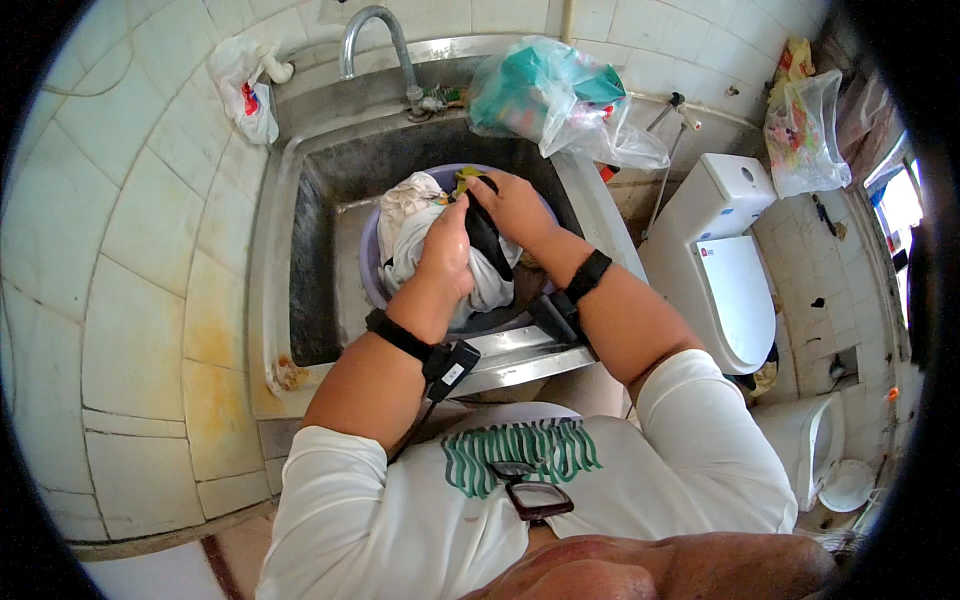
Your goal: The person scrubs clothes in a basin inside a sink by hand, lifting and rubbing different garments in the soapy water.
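Observation:
A purple basin (371, 262) heaped with wet-looking laundry sits inside the metal sink (272, 215). White cloth (404, 246) fills its left and front part, and a black cloth (487, 238) runs down the middle between my hands. A bit of yellow-green fabric (466, 176) shows at the top. My right hand (513, 207) is closed on the upper end of the black cloth. Close beside it my left hand (447, 249) is closed at the same cloth, palm edge against the white pile; most of its fingers are hidden.
A curved faucet (382, 28) rises behind the sink. Plastic bags (545, 95) lie on the back right corner, and another bag (243, 92) hangs at the left wall. A white toilet (735, 290) stands to the right. Black straps with small devices (452, 368) circle my wrists.

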Action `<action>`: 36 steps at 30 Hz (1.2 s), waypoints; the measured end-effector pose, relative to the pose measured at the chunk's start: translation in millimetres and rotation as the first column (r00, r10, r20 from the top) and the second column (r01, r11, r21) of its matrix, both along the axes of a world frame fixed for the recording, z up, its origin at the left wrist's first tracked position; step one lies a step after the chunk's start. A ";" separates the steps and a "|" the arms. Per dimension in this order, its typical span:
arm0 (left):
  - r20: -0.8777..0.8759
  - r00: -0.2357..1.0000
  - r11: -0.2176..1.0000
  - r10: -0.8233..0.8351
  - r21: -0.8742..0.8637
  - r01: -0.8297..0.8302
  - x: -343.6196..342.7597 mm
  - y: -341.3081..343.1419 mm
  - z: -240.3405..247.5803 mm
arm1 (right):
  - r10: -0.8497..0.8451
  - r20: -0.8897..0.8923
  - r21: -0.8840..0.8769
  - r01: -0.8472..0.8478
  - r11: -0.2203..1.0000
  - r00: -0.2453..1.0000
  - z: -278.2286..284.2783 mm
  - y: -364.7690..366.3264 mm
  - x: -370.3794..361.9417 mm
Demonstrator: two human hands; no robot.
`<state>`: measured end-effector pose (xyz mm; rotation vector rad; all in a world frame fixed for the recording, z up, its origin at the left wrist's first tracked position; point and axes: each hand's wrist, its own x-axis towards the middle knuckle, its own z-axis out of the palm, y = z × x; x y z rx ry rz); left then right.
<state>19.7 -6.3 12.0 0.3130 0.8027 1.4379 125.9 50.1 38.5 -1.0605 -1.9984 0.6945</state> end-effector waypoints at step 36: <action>0.099 0.994 0.994 -0.034 -0.097 0.044 -0.1 -9.8 27.6 | 0.061 0.090 0.161 -0.075 0.984 0.994 19.6 -24.9 -8.9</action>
